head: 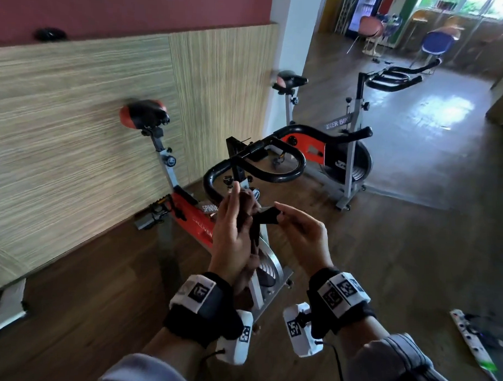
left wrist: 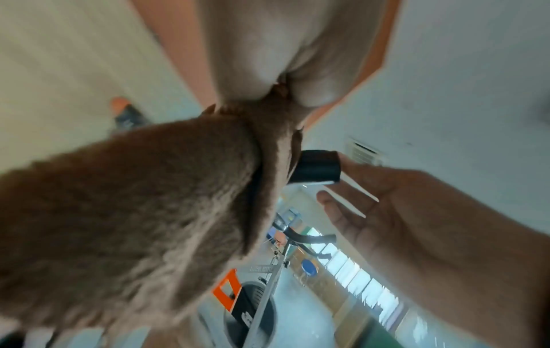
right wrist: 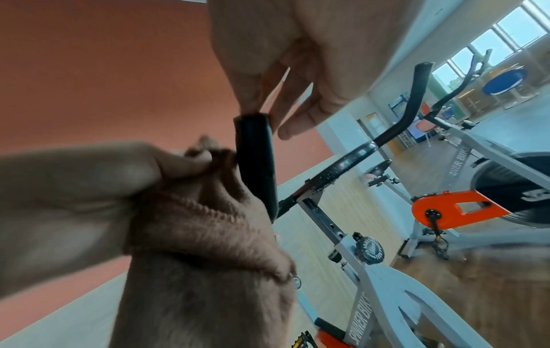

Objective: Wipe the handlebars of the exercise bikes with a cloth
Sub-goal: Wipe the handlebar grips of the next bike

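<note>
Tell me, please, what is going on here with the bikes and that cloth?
A person stands at the nearest exercise bike, cleaning its handlebars. The left hand grips a brown cloth bunched against the near handlebar end. The right hand pinches the tip of that same end, its other fingers loosely spread. A second bike stands behind, near the white pillar, and handlebars of a third show further back. No cloth lies on either.

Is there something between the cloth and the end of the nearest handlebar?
Nothing visible. The left hand holds the cloth right beside the handlebar end. The right hand is at the tip of that end, on the other side, not between them.
</note>
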